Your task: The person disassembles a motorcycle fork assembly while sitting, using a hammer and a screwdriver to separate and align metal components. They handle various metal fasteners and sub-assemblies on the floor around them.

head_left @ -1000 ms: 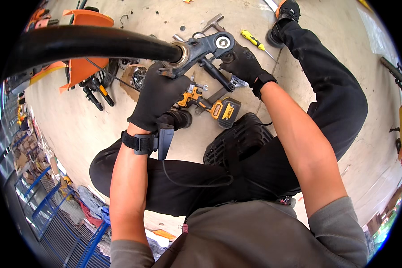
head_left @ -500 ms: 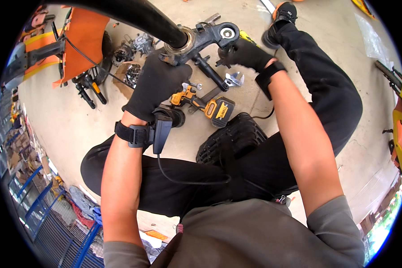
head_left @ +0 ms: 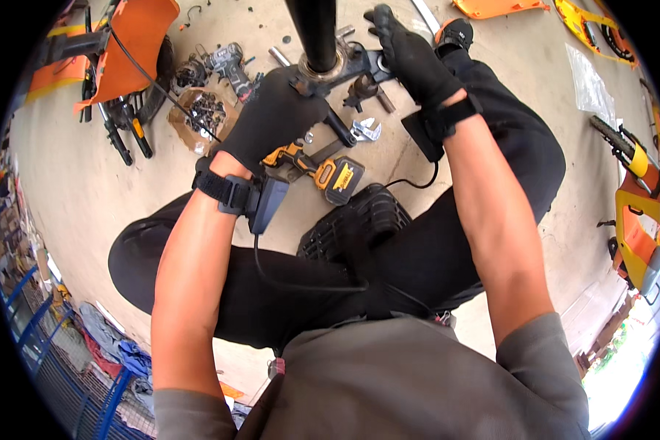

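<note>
A black fork clamp (head_left: pixel 356 68) stands before me, with a thick black tube (head_left: pixel 317 33) rising from its metal ring. My gloved left hand (head_left: pixel 282 110) is closed round the clamp's left end; its fingers are partly hidden. At the clamp's right end, my gloved right hand (head_left: pixel 416 62) is open, fingers stretched away from me, holding nothing I can see. Under the clamp are a dark metal fitting (head_left: pixel 362 91) and an adjustable wrench (head_left: pixel 367 130). A yellow-and-black cordless power tool (head_left: pixel 323 173) lies on the floor nearer my legs.
Left of the clamp are a grey cordless drill (head_left: pixel 229 67) and a cardboard box (head_left: pixel 182 130) of small hardware. Farther left, an orange panel (head_left: pixel 128 55) stands by a wheel. A black ridged case (head_left: pixel 352 224) sits between my legs; yellow-orange vehicle parts (head_left: pixel 634 220) lie far right.
My right hand has opened and moved up and away from the clamp's right end. The tube has swung toward upright in view. My left hand stays on the clamp.
</note>
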### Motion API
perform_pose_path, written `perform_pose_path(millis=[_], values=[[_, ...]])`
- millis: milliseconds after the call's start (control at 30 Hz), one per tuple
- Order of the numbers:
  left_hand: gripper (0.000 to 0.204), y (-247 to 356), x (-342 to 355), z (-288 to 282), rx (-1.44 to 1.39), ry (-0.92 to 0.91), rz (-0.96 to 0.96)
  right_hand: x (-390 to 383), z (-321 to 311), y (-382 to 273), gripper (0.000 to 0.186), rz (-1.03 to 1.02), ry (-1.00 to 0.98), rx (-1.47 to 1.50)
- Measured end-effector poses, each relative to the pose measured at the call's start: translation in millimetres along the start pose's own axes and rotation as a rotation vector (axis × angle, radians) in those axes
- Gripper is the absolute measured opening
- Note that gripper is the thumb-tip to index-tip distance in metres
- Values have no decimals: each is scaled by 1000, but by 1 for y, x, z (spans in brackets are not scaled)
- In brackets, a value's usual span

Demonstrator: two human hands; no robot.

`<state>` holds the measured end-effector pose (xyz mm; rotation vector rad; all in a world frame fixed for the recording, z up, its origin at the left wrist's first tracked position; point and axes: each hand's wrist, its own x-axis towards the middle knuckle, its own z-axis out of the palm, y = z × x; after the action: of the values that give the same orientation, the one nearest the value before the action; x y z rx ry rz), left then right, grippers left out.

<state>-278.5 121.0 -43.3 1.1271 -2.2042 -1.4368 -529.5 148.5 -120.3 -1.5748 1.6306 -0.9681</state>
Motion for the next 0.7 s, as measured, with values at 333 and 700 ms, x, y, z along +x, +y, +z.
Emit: perform_pose_path(millis=[333, 700], values=[[17, -1, 1, -5, -6, -26, -74, 2, -23, -78, 76, 303, 205, 427], [17, -1, -3, 3, 13, 43, 31, -6, -2, -31, 65, 137, -3, 312]])
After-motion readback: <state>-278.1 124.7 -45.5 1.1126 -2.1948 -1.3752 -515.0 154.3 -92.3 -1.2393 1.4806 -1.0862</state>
